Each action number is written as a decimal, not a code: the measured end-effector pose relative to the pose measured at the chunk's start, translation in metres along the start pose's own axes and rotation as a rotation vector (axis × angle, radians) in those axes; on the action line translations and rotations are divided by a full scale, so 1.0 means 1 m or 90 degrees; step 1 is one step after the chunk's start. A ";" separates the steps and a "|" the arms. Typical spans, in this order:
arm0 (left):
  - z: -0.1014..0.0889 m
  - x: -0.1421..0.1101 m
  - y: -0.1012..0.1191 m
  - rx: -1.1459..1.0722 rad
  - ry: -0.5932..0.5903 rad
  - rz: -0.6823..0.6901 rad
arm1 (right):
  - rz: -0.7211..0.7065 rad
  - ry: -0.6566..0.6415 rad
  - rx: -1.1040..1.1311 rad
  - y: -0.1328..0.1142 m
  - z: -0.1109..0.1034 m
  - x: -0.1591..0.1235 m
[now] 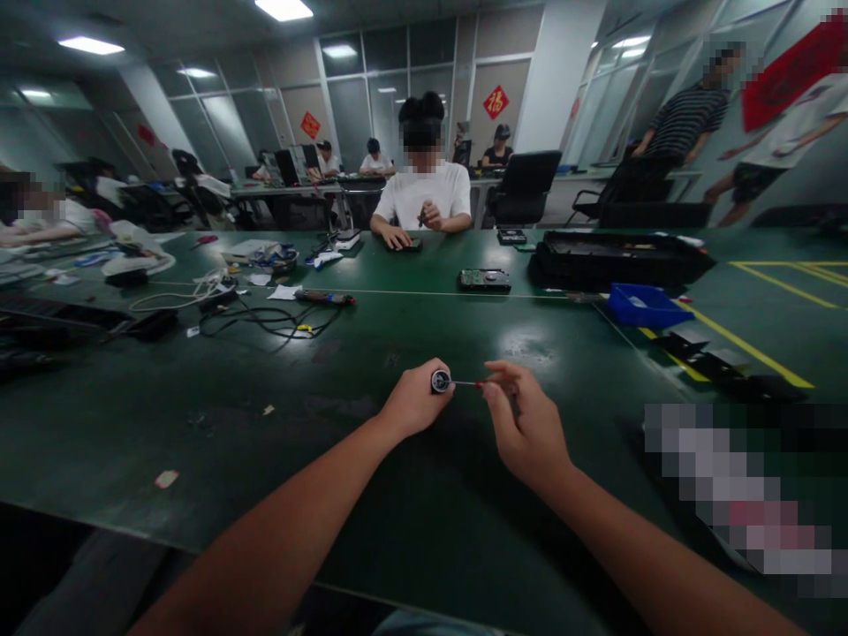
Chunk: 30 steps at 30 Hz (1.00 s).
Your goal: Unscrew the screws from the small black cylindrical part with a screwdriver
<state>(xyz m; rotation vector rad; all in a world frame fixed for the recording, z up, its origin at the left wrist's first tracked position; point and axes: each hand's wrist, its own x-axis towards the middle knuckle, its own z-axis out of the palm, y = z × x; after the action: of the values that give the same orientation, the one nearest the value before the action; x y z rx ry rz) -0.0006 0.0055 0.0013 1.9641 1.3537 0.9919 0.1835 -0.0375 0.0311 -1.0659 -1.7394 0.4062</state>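
Note:
My left hand (pixel 424 397) is closed around a small round part (pixel 440 382) with a black rim and a silvery inside, its open face turned towards me. A thin metal rod (pixel 465 383) runs sideways from that part to a small red end (pixel 480 384). At this red end, the thumb and fingertips of my right hand (pixel 526 420) are pinched, the other fingers loosely bent. Whether the rod goes into the round part or only passes in front is too small to tell. Both hands are above the green table (pixel 371 512).
Ahead lie a hard drive (pixel 486 279), a long black casing (pixel 616 261) and a blue bin (pixel 646 305). Black brackets (pixel 715 362) are at the right. Tangled cables (pixel 271 320) and a dark tool with a red tip (pixel 324 298) lie left. A person (pixel 424 199) sits opposite.

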 end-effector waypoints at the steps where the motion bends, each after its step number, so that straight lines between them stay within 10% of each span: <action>1: -0.001 0.000 0.001 -0.003 -0.003 0.000 | 0.049 0.010 0.059 0.002 0.001 0.002; 8: -0.005 0.002 0.001 -0.012 -0.006 -0.015 | 0.271 0.123 0.413 0.030 0.003 0.016; 30: -0.002 0.000 -0.002 -0.034 -0.006 -0.014 | 0.072 0.042 -0.015 0.016 -0.001 0.010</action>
<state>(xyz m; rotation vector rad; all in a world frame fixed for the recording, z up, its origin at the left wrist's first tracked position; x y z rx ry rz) -0.0030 0.0065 0.0006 1.9091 1.3269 0.9967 0.1907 -0.0210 0.0258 -1.1856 -1.6345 0.4173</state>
